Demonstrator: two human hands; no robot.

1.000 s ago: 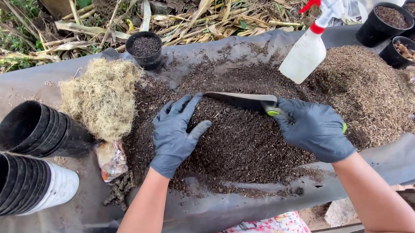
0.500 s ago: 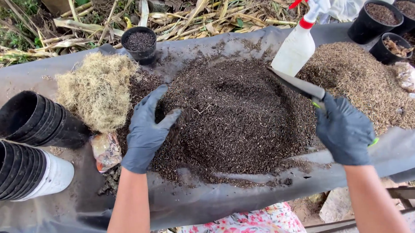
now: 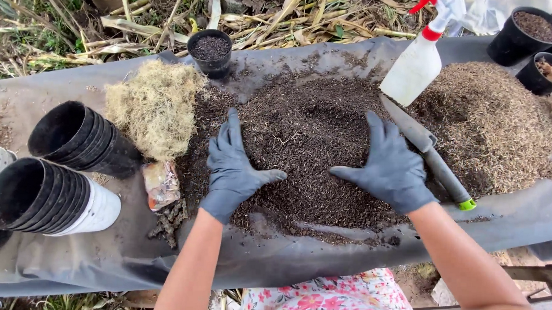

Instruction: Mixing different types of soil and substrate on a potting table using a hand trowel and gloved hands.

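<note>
Both of our gloved hands lie spread and flat on the dark soil heap (image 3: 306, 142), left hand (image 3: 235, 168) and right hand (image 3: 389, 166) pinching nothing. We see the trowel (image 3: 429, 153) lying just right of the right hand, a spray bottle (image 3: 417, 67) beyond it, pale moss (image 3: 155, 107) and stacked black pots (image 3: 73, 134) left, a filled pot (image 3: 210, 50) far

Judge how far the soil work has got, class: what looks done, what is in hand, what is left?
Done: dark soil lies heaped on the sheet; one small pot is filled. In hand: left hand and right hand press flat on the heap, trowel lying beside. Left: the stacked pots sit empty.
</note>
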